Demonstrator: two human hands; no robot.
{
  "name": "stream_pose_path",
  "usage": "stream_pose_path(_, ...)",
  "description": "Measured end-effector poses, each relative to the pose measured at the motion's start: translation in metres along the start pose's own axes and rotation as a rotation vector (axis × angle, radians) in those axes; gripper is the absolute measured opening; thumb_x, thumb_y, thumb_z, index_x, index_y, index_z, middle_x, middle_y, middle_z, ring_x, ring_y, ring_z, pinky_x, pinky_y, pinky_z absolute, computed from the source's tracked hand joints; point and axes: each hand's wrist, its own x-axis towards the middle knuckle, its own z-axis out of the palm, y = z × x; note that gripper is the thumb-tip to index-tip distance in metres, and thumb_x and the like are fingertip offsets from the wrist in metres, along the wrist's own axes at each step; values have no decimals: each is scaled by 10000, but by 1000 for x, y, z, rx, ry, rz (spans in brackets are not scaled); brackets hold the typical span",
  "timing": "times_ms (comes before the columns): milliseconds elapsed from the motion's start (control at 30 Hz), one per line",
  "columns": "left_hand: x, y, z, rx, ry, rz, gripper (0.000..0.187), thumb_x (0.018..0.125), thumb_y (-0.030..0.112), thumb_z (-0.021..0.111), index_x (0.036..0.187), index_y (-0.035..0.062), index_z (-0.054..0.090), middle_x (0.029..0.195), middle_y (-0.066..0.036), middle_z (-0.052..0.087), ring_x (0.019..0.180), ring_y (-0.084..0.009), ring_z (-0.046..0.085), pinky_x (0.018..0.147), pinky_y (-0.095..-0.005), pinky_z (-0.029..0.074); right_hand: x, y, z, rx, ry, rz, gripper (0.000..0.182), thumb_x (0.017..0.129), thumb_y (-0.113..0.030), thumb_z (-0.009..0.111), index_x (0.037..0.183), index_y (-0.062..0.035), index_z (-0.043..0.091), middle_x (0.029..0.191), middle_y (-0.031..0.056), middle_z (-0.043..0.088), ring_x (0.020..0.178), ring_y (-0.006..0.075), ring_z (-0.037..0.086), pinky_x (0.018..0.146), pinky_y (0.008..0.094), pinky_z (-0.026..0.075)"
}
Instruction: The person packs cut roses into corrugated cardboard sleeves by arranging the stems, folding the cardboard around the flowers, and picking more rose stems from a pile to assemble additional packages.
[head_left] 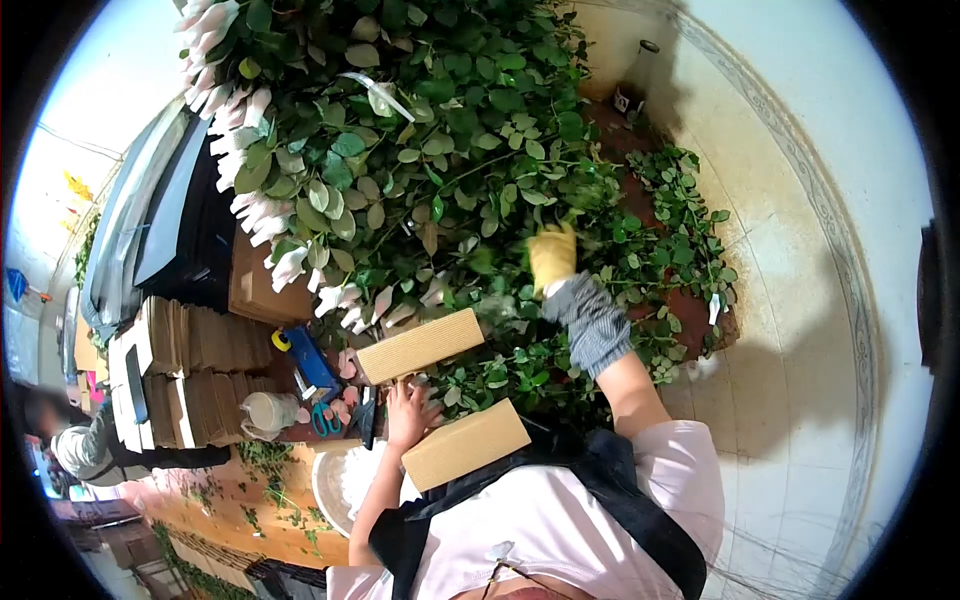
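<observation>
Nearest to the chest, a plain cardboard piece (467, 446) lies tilted close against the dark apron (575, 448); if the body leans forward, I think it may be pushed or bent. Just beyond is the left hand (408, 412), bare, with fingers somewhat spread at the lower edge of a ribbed cardboard piece (420, 346). I cannot tell whether it holds this piece or only rests beside it. Near this hand, the blue-handled scissors (325, 420) lie among small things; a careless sweep of the wrist could knock them down.

Farther on, the right hand (553, 258), in a yellow glove, is among the leafy rose stems (470, 150). It is blurred, so I cannot tell if it grips a stem. The stems are piled beyond the cardboard, much tangled; a hard pull could drag neighbours along and tear leaves. The pale rose heads (262, 215) crowd the left side, where rubbing may bruise them. Farthest, a glass bottle (637, 78) stands near the heap; sliding stems might topple it.
</observation>
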Motion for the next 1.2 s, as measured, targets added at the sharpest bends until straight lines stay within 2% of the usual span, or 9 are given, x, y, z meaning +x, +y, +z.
stream_pose_path(67, 3, 2, -3, -28, 16, 11, 496, 749, 340, 788, 1136, 72, 630, 1255, -197, 494, 1132, -381, 483, 992, -494, 373, -6, 17, -23, -308, -145, 2, 273, 859, -110, 620, 1127, -138, 664, 979, 59, 699, 854, 254, 616, 1040, 469, 398)
stream_pose_path(200, 1, 2, 1, -31, 19, 10, 504, 745, 336, 789, 1147, 80, 624, 1253, -195, 495, 1152, -389, 482, 998, -504, 367, 11, -32, -79, 133, 450, -351, 353, 891, -125, 643, 1242, -120, 610, 781, 73, 635, 672, 218, 608, 763, 380, 531)
stream_pose_path(267, 1, 0, 0, -28, 23, 21, 507, 748, 336, 788, 1155, 84, 620, 1242, -198, 499, 1146, -397, 481, 993, -504, 372, 39, -60, -98, 373, 621, -665, 393, 900, -107, 634, 1290, -110, 577, 843, 99, 653, 800, 260, 627, 861, 415, 514)
stream_pose_path(400, 1, -2, 3, -28, -28, -21, 510, 750, 348, 788, 1155, 89, 619, 1223, -202, 495, 1130, -402, 482, 974, -505, 384, 106, -77, -56, -156, 276, -347, 299, 900, -72, 568, 1193, -81, 629, 972, 86, 697, 950, 258, 635, 951, 429, 464)
stream_pose_path(633, 1, -1, 1, -12, 7, 13, 522, 751, 348, 791, 1170, 85, 626, 1211, -184, 499, 1146, -386, 482, 985, -502, 376, 73, -93, -71, -388, 203, -404, 209, 805, -33, 639, 936, -177, 714, 855, 38, 682, 942, 223, 647, 1032, 418, 419)
stream_pose_path(800, 1, -3, 4, -28, 30, 35, 528, 749, 348, 790, 1174, 83, 625, 1246, -200, 485, 1173, -398, 468, 1005, -506, 369, 19, -88, -123, 25, 569, -863, 252, 745, 4, 672, 927, -170, 667, 865, 17, 677, 980, 218, 645, 1094, 392, 402)
stream_pose_path(1100, -9, -27, 30, 39, -39, 64, 560, 769, 361, 756, 1237, 93, 605, 1293, -219, 484, 1158, -396, 486, 997, -511, 385, 6, -85, -99, -34, 582, -695, 252, 860, -27, 595, 968, -225, 709, 1020, 0, 729, 1023, 184, 663, 1110, 380, 396)
stream_pose_path(1133, -8, -22, 33, -419, -3, -69, 542, 774, 356, 757, 1228, 99, 609, 1275, -213, 489, 1162, -396, 483, 999, -509, 382, 9, -97, -100, -25, 605, -692, 243, 856, -27, 601, 952, -222, 709, 1026, -2, 728, 1031, 180, 659, 1116, 376, 390)
stream_pose_path(1200, 1, -7, 9, -35, 34, 29, 530, 762, 366, 770, 1197, 101, 624, 1233, -201, 498, 1158, -390, 484, 991, -503, 386, 19, -113, -110, 131, 774, -768, 195, 756, -78, 639, 908, -170, 718, 932, 39, 723, 949, 215, 667, 1016, 399, 455)
